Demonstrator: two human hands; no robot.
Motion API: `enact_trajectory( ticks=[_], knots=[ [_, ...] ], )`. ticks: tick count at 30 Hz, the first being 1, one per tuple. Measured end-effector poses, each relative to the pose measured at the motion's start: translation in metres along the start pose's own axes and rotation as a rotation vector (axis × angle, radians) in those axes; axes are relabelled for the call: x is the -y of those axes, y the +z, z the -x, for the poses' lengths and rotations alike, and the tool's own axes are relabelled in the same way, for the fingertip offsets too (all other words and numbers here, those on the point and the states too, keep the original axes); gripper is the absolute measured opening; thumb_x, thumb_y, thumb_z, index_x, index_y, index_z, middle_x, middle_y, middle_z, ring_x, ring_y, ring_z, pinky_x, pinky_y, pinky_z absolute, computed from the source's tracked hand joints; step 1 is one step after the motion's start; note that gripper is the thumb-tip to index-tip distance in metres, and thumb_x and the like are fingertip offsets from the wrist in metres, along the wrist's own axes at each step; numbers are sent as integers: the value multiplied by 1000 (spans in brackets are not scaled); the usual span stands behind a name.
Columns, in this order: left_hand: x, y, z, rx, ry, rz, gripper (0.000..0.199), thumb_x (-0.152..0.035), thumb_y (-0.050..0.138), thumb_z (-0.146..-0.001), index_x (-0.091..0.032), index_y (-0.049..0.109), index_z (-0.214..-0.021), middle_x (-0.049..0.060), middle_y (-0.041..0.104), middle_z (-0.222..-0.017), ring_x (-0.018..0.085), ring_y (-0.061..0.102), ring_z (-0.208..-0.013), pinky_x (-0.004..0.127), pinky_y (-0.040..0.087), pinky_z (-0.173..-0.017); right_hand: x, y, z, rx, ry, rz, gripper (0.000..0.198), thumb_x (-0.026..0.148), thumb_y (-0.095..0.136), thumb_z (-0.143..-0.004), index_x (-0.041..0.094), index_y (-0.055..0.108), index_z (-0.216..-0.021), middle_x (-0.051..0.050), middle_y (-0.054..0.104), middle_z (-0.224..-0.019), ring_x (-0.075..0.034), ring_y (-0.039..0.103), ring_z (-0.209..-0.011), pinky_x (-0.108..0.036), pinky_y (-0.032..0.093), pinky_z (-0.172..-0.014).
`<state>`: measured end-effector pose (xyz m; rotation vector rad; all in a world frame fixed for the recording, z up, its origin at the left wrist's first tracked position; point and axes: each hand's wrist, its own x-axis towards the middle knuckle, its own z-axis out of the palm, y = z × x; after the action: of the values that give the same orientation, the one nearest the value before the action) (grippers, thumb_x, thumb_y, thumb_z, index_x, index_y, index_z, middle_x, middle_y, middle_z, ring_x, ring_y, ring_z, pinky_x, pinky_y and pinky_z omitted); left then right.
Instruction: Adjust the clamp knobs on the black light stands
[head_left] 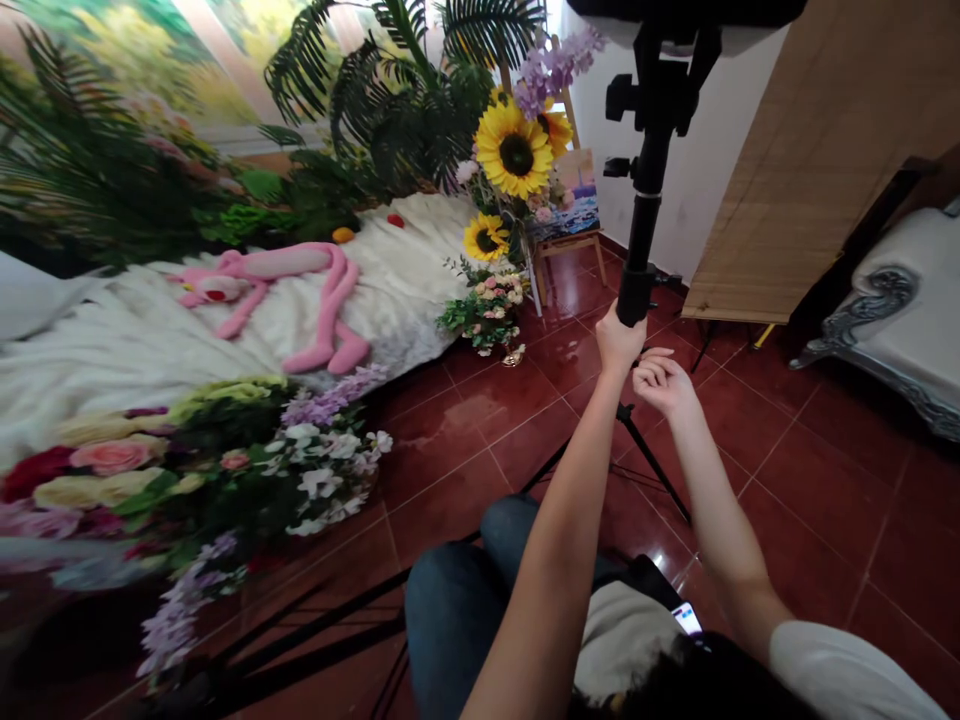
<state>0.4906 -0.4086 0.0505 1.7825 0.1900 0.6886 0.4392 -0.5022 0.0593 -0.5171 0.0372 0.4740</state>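
A black light stand point(640, 240) rises in front of me, its dark head cut off by the top edge of the view. My left hand point(621, 342) is wrapped around its pole, just below a thick black collar. Close beside the pole and slightly lower, my right hand point(664, 382) has its fingers curled in, by a small dark part of the stand. Whatever those fingers hold, if anything, is hidden. Below both hands the stand's thin legs point(656, 465) spread over the floor.
A pink plush toy point(289, 262) lies on a white furry cover point(405, 240) at left. Artificial flowers point(322, 480) fill the lower left, with sunflowers point(515, 152) farther back. More black tripod legs point(322, 620) cross the lower left. A silver-trimmed sofa point(900, 290) stands right, on red floor tiles point(810, 520).
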Motion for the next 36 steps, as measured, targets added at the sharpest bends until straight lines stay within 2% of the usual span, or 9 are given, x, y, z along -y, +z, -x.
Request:
enact_trajectory(
  ticks=[7, 12, 16, 22, 25, 28, 30, 33, 36],
  knots=[
    [9, 2, -4, 39, 10, 40, 26, -27, 64, -79, -17, 68, -102, 8, 73, -88, 15, 66, -74, 24, 47, -68, -5, 3, -7, -18, -102, -104, 34, -2, 37, -83, 20, 40, -57, 7, 26, -37, -8, 17, -34, -17, 23, -41],
    [11, 1, -3, 73, -4, 22, 27, -35, 61, -82, -18, 67, -103, 6, 71, -80, 15, 66, -70, 25, 47, -68, 6, 6, 2, 36, 0, -24, 32, -3, 38, -81, 20, 41, -60, 9, 30, -38, -8, 19, -35, -16, 23, -42],
    [7, -6, -2, 130, -22, -46, 31, -46, 60, -83, -20, 66, -99, 5, 70, -74, 18, 67, -71, 27, 47, -70, 13, 5, 4, 73, 44, -56, 29, -4, 39, -81, 20, 43, -64, 10, 33, -39, -8, 20, -35, -15, 22, -42],
    [1, -37, 9, 258, 90, -198, 42, -49, 60, -84, -22, 58, -117, 9, 72, -100, 20, 69, -86, 28, 48, -77, 16, 4, 8, 29, 67, -71, 29, -3, 36, -82, 19, 46, -67, 10, 32, -40, -7, 20, -35, -14, 22, -41],
    [17, -72, 25, 371, 60, -140, 41, -45, 58, -85, -22, 55, -118, 9, 70, -106, 16, 69, -82, 27, 50, -76, 16, 7, 13, 25, 56, -4, 25, -2, 38, -80, 19, 49, -70, 9, 31, -42, -7, 20, -35, -15, 22, -41],
    [44, -130, 48, 434, -159, 4, 41, -45, 61, -82, -18, 56, -112, 8, 71, -98, 13, 67, -68, 26, 52, -70, 9, 15, 12, -46, 10, 14, 21, 5, 37, -81, 20, 50, -73, 8, 31, -43, -8, 21, -35, -16, 23, -39],
    [62, -179, 69, 363, -291, 38, 42, -50, 65, -77, -16, 60, -102, 8, 72, -92, 13, 67, -68, 26, 53, -66, -5, 23, 10, -129, -55, 2, 19, 14, 34, -84, 21, 47, -73, 7, 31, -44, -8, 22, -35, -18, 22, -36],
    [78, -257, 105, 175, -384, 56, 47, -58, 69, -69, -17, 63, -93, 8, 73, -89, 16, 68, -71, 28, 55, -66, -42, 35, 9, -216, -157, 28, 20, 28, 31, -88, 22, 42, -72, 8, 30, -43, -7, 21, -33, -18, 17, -33],
    [80, -329, 144, -106, -449, 47, 51, -62, 70, -66, -17, 63, -90, 7, 73, -86, 16, 68, -70, 28, 55, -65, -96, 45, 14, -148, -124, 208, 13, 31, 41, -85, 22, 44, -75, 10, 31, -42, -6, 21, -33, -17, 13, -33]
  ],
)
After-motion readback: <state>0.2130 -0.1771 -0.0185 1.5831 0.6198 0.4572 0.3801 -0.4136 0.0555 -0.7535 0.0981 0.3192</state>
